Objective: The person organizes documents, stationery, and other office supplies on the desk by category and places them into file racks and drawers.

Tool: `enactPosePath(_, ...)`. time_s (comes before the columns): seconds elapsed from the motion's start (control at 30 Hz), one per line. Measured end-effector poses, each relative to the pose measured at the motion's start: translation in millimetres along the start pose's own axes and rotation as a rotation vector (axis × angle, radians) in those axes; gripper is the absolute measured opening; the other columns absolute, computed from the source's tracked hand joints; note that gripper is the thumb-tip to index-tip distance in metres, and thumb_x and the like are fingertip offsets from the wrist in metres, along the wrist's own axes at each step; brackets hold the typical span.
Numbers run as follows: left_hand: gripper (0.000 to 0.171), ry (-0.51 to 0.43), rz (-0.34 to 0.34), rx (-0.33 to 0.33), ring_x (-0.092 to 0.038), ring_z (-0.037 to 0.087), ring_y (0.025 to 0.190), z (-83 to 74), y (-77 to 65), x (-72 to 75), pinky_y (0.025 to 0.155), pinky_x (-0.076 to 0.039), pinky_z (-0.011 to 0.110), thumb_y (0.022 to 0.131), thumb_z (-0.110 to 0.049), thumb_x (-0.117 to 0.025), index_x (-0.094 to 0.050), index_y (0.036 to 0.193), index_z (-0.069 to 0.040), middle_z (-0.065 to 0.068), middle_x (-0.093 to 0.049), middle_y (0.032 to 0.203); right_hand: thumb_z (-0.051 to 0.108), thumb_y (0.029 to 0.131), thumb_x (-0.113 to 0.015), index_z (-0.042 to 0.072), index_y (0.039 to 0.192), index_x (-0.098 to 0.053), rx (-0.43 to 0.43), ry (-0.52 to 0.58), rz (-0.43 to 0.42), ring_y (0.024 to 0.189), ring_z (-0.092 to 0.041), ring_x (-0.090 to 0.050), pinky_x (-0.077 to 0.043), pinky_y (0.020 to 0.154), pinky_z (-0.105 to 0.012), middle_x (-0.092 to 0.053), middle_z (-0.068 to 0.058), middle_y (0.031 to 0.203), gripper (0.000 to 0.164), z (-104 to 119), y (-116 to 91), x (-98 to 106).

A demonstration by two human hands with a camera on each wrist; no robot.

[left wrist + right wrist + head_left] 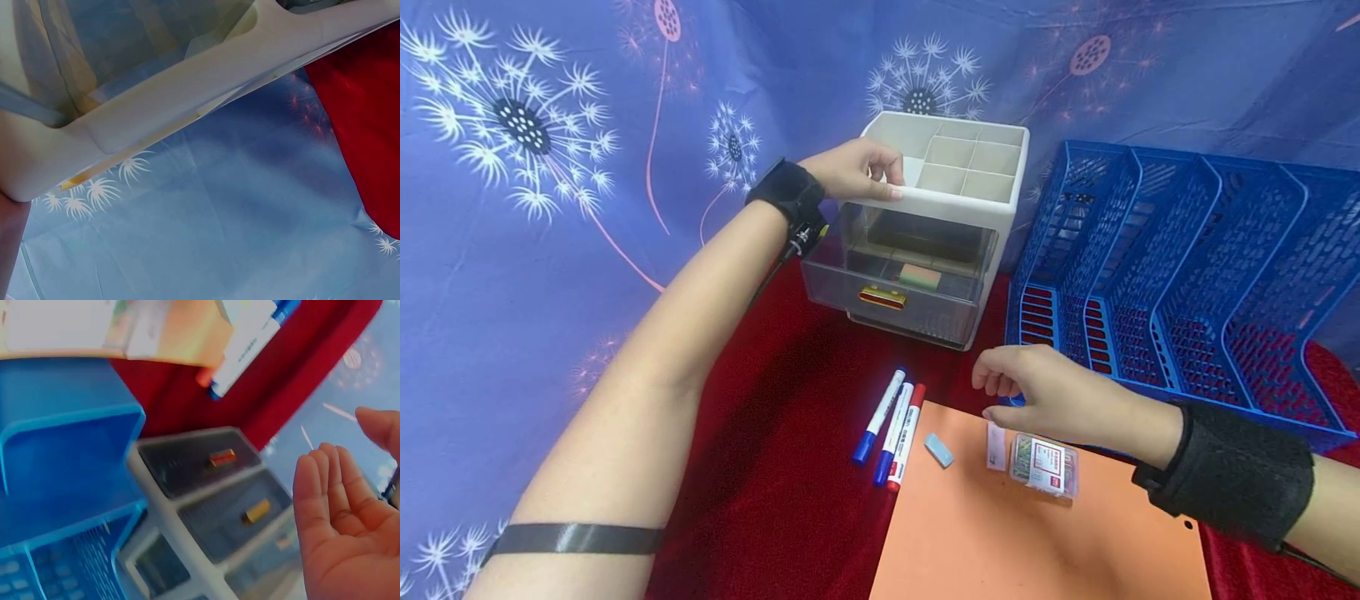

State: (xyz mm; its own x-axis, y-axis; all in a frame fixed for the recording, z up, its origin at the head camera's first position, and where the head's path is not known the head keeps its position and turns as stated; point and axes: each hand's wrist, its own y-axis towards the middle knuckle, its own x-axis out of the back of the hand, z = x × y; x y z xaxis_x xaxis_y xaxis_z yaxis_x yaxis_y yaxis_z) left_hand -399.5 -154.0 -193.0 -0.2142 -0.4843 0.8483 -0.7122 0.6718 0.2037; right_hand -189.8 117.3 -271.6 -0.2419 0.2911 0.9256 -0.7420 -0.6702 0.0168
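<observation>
My left hand [859,169] grips the top front rim of a white drawer organizer [917,200], its thumb along the rim and fingers curled at the top compartment. In the left wrist view the organizer's white frame [181,87] fills the upper part. A clear drawer [838,287] with a gold handle [882,297] sticks out at the front, holding a small orange-and-green block [920,277]. My right hand [1052,392] hovers over the far edge of an orange folder [985,542], fingers loosely bent, holding nothing. In the right wrist view its palm [350,550] shows bare.
Three capped markers [897,433] lie on the red cloth [775,467] left of the folder. On the folder are a blue eraser [938,450], a pale pink piece [996,447] and a clear box of paper clips [1045,467]. A blue file rack [1172,267] stands right of the organizer.
</observation>
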Motion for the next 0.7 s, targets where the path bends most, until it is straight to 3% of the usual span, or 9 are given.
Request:
enactPosePath(0.27, 0.009, 0.007, -0.004, -0.007, -0.041, 0.013, 0.064, 0.6, -0.5, 0.4, 0.060, -0.032, 0.025, 0.086, -0.014, -0.068, -0.062, 0.082, -0.008, -0.002, -0.047, 0.066, 0.005, 0.076, -0.074, 0.011, 0.094, -0.062, -0.040, -0.031, 0.037, 0.078, -0.013, -0.055, -0.052, 0.070, -0.027, -0.062, 0.003, 0.086, 0.023, -17, -2, -38)
enactPosePath(0.43, 0.009, 0.005, -0.010, -0.022, -0.041, 0.011, 0.063, 1.3, -0.5, -0.2, 0.059, -0.033, 0.025, 0.086, -0.013, -0.067, -0.062, 0.083, -0.008, -0.001, -0.048, 0.067, 0.008, 0.072, -0.079, 0.010, 0.095, -0.063, -0.076, -0.134, 0.073, 0.077, -0.014, -0.056, -0.053, 0.069, -0.030, -0.064, -0.002, 0.088, 0.028, -18, -3, -60)
enactPosePath(0.7, 0.009, 0.004, -0.004, -0.013, -0.042, 0.012, 0.064, 0.1, -1.4, -0.2, 0.061, -0.034, 0.025, 0.086, -0.014, -0.067, -0.062, 0.084, -0.008, -0.001, -0.048, 0.069, 0.013, 0.069, -0.082, 0.008, 0.094, -0.063, -0.062, -0.300, 0.071, 0.072, -0.013, -0.051, -0.052, 0.065, -0.028, -0.059, -0.001, 0.081, 0.031, -25, -6, -79)
